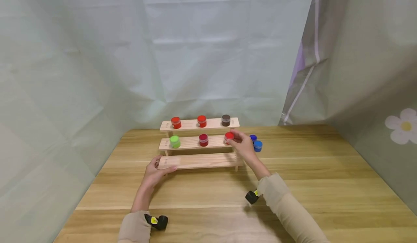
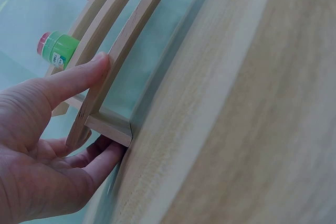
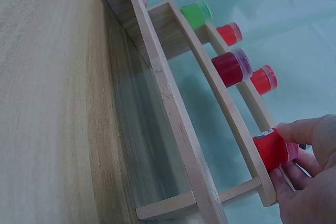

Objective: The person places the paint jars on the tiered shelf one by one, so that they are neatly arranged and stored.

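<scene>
A three-step wooden rack (image 1: 198, 161) stands on the table. My left hand (image 1: 154, 173) grips the left end of its lowest step, thumb on the front edge and fingers behind, as the left wrist view shows. At the right end of the middle step, my right hand (image 1: 245, 148) pinches a red paint jar (image 3: 272, 149) between thumb and fingers; the jar's base touches the step. On that same step sit a light green jar (image 1: 175, 142) and a dark red jar (image 1: 203, 140). The top step carries two red jars (image 1: 176, 122) and a dark brown jar (image 1: 226, 120).
Two blue jars (image 1: 257, 146) stand on the wooden table (image 1: 309, 177) just right of the rack, beside my right hand. Pale cloth (image 1: 215, 54) hangs behind the table and along both sides. Each wrist bears a small black camera (image 1: 160, 222).
</scene>
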A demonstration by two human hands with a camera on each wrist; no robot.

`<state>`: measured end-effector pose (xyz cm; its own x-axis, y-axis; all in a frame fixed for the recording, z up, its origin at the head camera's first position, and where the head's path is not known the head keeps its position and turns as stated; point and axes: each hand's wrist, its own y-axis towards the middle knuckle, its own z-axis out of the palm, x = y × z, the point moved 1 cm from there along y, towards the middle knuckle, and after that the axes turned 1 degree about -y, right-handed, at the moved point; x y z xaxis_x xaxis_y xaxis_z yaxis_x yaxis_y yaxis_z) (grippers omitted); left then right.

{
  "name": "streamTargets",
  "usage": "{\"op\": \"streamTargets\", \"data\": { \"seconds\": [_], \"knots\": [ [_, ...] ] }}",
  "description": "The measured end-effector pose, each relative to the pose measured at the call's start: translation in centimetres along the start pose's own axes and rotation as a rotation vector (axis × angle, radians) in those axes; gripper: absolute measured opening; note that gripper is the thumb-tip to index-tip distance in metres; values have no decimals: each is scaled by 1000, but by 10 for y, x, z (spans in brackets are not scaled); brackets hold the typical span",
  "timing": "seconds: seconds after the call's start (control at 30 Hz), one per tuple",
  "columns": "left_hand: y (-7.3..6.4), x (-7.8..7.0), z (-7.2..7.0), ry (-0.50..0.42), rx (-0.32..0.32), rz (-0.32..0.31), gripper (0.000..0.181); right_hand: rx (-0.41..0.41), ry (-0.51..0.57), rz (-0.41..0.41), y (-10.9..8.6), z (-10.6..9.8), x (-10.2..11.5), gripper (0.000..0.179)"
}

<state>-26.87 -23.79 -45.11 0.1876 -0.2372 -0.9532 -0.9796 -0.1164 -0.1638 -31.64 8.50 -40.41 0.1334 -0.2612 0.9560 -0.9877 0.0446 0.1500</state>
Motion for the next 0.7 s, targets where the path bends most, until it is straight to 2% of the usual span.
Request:
{"op": "streamTargets", "data": {
  "seconds": [0.7],
  "knots": [
    [0, 0, 0, 3, 0, -10, 94, 12, -6, 15, 4, -1, -4, 49]
  ]
}}
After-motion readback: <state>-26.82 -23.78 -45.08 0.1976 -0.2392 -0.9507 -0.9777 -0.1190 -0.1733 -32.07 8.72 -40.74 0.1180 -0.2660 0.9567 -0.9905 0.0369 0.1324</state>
